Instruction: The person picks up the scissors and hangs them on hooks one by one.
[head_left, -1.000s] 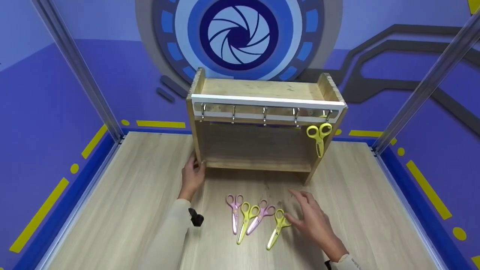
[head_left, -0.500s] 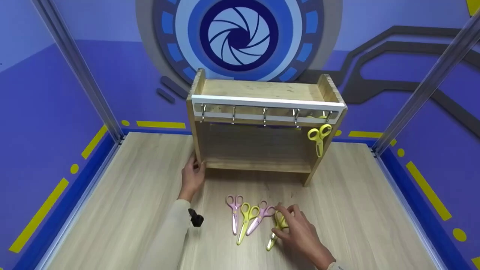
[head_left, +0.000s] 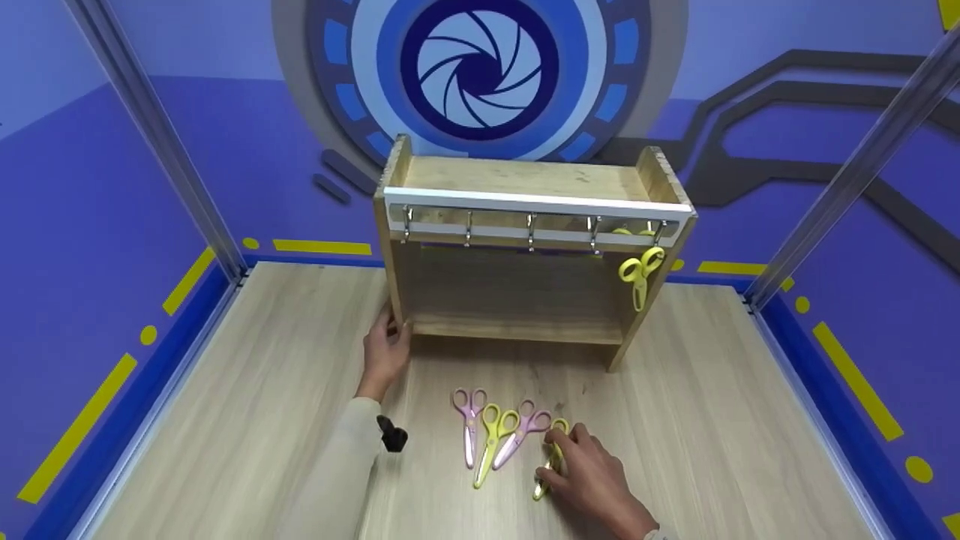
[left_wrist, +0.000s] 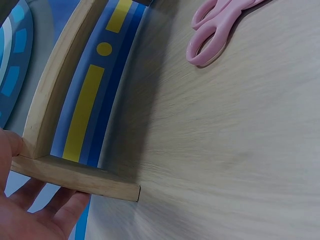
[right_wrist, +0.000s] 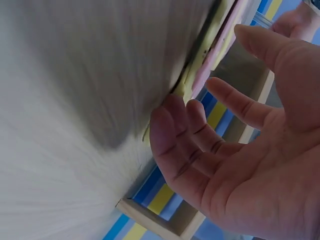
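At the left side panel of the small wooden shelf [head_left: 517, 330], my left hand [head_left: 386, 356] grips the lower part. The left wrist view shows its thumb on one face of the panel [left_wrist: 85, 179] and its fingers on the other. My right hand [head_left: 596, 480] is over the rightmost yellow scissors [head_left: 560, 425], partly covering them. In the right wrist view its bent fingertips meet the scissors' handle end, while the thumb stands apart. To their left lie pink scissors [head_left: 531, 418], yellow scissors [head_left: 491, 448] and another pink pair [head_left: 470, 424].
A white rail [head_left: 525, 201] with several metal hooks runs across the shelf's upper front. Yellow scissors [head_left: 637, 277] hang from the rightmost hook. Blue printed panels [head_left: 187, 150] enclose the table [head_left: 285, 390] at the back and sides.
My right hand has moved left and down onto the rightmost yellow scissors. The hanging scissors have swung slightly. My left hand stays on the shelf.
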